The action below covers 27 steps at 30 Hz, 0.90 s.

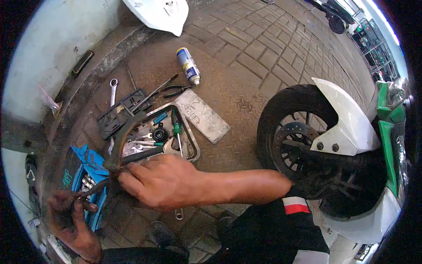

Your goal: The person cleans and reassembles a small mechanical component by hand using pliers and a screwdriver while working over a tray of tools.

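I watch the right hand (160, 181) grip a dark curved strip (118, 153); its lower end reaches the blurred left hand (75, 225), whose grip I cannot tell. Beyond the right fingers lies a tool tray (196, 150), beside the left a blue case (100, 206).

Left of the brown diamond-tread floor plate (235, 110) rises a pale, marked wall (66, 39), with a dark raised ledge (105, 65) along its foot. Rectangular block paving (263, 42) spreads beyond the plate and on its near side. Far to the plate's right stand a dark rack (373, 50) and a bright white strip of light (389, 24).
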### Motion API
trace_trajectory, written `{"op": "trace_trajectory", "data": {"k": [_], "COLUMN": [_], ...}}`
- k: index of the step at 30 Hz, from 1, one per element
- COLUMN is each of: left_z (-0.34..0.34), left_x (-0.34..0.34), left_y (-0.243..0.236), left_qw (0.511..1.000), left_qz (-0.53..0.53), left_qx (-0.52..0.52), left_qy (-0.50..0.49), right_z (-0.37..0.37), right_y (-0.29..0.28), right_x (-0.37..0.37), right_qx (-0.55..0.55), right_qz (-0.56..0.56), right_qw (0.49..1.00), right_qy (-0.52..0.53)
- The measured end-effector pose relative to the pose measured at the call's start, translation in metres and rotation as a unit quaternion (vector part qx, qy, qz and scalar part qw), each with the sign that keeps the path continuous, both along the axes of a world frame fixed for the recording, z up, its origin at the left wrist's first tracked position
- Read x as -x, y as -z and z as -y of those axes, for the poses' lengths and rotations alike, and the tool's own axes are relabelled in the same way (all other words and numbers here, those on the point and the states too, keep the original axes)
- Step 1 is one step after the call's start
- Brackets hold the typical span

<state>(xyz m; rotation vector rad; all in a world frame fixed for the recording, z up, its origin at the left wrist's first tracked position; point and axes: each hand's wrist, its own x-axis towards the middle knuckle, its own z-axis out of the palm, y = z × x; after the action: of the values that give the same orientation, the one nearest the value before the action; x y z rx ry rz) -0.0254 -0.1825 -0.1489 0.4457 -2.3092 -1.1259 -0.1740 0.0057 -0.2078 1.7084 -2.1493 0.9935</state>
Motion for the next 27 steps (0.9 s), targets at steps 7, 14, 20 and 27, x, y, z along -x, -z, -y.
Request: {"op": "trace_trajectory", "data": {"k": [7,14,20,27], "left_z": [-0.02,-0.006,0.003,0.008], "left_x": [0.031,0.031,0.035,0.036], "left_y": [-0.008,-0.013,-0.014,-0.012], "left_qw": [0.985,0.963,0.962,0.987], "left_qz": [-0.045,0.024,0.07,0.108], "left_qx": [-0.15,-0.263,-0.263,-0.109], "left_qy": [0.073,0.044,0.026,0.046], "right_z": [-0.013,0.006,0.005,0.008], "right_y": [-0.003,-0.011,-0.013,-0.008], "right_x": [0.009,0.002,0.007,0.009], "right_qx": [-0.023,-0.085,-0.078,-0.075], "right_qz": [-0.008,0.266,0.292,0.218], "right_qw": [0.999,0.96,0.953,0.973], "right_qy": [0.025,-0.007,-0.025,-0.007]}}
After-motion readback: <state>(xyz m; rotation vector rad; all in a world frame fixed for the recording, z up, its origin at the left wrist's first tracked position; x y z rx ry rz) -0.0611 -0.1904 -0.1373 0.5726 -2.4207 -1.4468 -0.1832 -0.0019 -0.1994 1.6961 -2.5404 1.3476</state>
